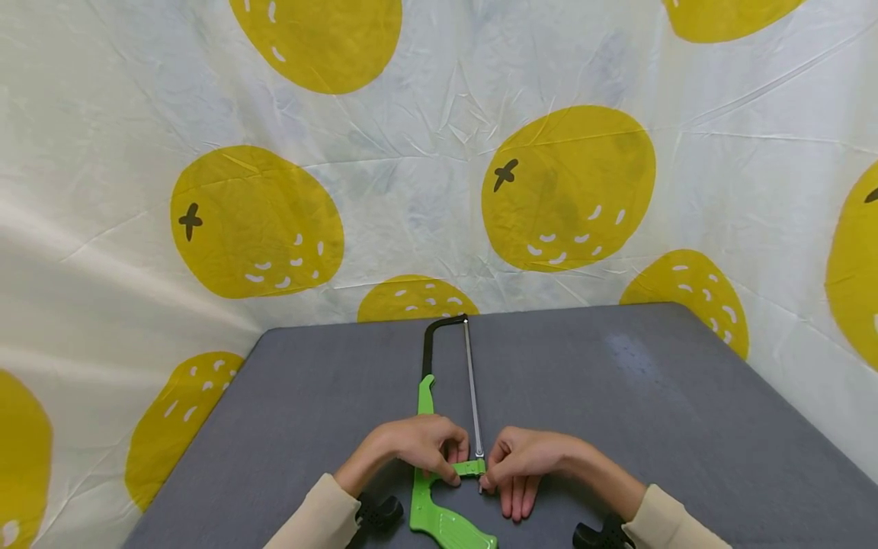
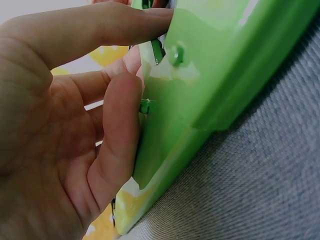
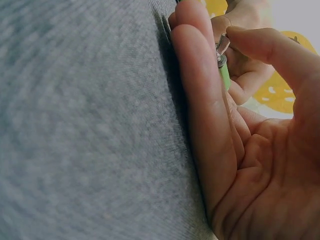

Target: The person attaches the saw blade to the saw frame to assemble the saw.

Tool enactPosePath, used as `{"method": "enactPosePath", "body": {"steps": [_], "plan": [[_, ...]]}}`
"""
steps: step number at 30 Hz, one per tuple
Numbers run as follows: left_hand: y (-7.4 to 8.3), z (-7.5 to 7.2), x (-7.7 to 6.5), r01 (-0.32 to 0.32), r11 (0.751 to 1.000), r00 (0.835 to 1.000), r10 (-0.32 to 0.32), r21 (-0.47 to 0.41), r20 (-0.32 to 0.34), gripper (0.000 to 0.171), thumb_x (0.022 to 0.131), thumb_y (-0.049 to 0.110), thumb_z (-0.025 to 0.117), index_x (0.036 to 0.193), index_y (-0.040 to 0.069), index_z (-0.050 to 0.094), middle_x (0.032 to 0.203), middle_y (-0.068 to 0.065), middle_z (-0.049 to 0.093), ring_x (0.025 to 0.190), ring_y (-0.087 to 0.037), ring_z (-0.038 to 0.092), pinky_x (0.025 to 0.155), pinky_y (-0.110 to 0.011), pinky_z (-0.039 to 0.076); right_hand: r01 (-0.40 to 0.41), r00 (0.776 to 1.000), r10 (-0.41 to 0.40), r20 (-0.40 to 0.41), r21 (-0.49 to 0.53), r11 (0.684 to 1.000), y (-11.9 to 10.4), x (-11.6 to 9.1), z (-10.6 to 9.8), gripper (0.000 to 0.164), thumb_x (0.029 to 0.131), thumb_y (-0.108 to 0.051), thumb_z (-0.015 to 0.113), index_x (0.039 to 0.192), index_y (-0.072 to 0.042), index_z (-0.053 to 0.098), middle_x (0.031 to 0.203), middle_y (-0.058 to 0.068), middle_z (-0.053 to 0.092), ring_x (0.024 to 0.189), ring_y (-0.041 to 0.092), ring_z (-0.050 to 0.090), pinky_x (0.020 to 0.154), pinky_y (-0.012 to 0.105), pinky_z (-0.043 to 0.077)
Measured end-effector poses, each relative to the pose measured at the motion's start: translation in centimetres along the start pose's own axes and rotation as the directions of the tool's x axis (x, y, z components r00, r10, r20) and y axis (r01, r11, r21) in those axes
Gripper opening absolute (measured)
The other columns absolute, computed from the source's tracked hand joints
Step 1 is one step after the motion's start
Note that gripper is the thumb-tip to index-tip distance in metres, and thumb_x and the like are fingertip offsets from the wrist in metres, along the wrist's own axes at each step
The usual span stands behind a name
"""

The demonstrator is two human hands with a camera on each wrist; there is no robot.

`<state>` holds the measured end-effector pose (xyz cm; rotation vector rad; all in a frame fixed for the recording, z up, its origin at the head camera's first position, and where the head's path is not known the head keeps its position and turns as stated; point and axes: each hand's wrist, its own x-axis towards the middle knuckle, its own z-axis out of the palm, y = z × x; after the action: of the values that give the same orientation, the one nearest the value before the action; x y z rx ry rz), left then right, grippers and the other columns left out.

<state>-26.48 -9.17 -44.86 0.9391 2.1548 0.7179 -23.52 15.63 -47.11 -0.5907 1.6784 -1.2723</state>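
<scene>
A hacksaw lies on the grey table with its black bow pointing away from me and its green handle towards me. Its silver blade runs along the right side. With thumb and fingers, my left hand pinches the green crosspiece at the blade's near end. My right hand holds the small metal wing nut just beyond that crosspiece between thumb and index finger. The other right fingers extend low along the tabletop. In the left wrist view, green frame fills much of the picture.
The grey table reaches back to a pale cloth printed with yellow fruit, which hangs behind and at both sides. A black wrist device shows below the left cuff, with another by the right cuff.
</scene>
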Motion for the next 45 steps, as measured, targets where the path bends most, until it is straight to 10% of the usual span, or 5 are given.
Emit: {"method": "enactPosePath", "body": {"steps": [45], "plan": [[-0.02, 0.0, 0.12, -0.003, 1.0, 1.0, 0.003, 0.022, -0.006, 0.015, 0.088, 0.016, 0.082, 0.091, 0.019, 0.068, 0.074, 0.01, 0.063, 0.053, -0.005, 0.058, 0.052, -0.027, 0.056, 0.03, 1.0, -0.03, -0.005, 0.033, 0.999, 0.23, -0.14, 0.13, 0.019, 0.093, -0.007, 0.061, 0.095, 0.006, 0.074, 0.068, 0.002, 0.075, 0.057, 0.009, 0.073, 0.051, 0.023, 0.059]]}}
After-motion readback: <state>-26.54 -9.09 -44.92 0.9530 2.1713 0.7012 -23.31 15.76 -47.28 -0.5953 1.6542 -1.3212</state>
